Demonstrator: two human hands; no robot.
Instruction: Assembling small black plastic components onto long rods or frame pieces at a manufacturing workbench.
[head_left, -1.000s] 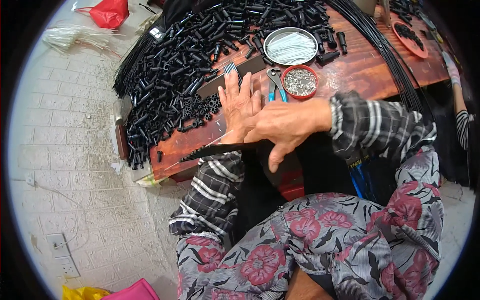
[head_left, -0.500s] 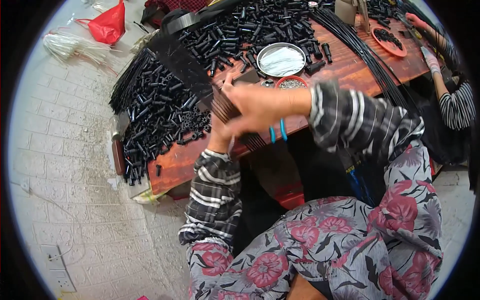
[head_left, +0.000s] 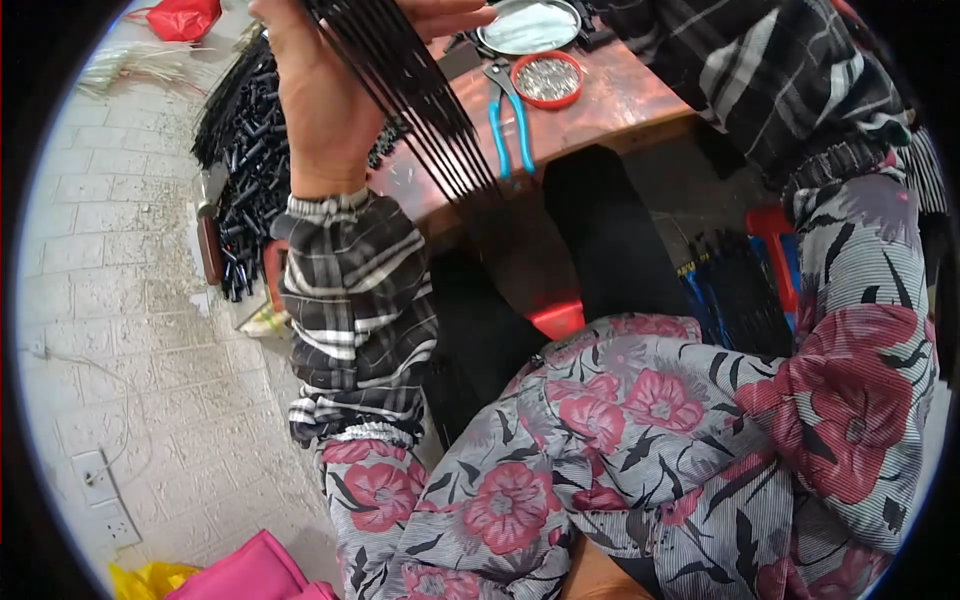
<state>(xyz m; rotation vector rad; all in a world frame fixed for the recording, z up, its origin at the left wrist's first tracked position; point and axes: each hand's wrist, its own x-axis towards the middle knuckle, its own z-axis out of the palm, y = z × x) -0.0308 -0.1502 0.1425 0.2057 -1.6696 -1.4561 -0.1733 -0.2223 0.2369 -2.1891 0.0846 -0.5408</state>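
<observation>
My left hand (head_left: pixel 325 100) is raised at the upper edge, with a bundle of thin black rods (head_left: pixel 405 90) across its palm. Its thumb lies left of the rods, and outstretched fingers show on their right side. The rods' lower ends fan slightly apart near the table's front edge; their upper ends run out of the picture. Of my right arm only the plaid sleeve (head_left: pixel 760 80) shows at the upper right; the hand is beyond the upper edge. Blue-handled pliers (head_left: pixel 510 125) lie on the table, right of the rods.
A red dish of small metal parts (head_left: pixel 547 80) stands beside the pliers, a metal tray of white strips (head_left: pixel 530 28) behind it. Black tubular pieces (head_left: pixel 255 170) are heaped at the table's left edge. The reddish table (head_left: pixel 625 95) ends above my lap.
My hands have moved up and apart, the right one leaving the picture. The rod bundle has gone up with my left hand. The view has tipped down toward my lap.
</observation>
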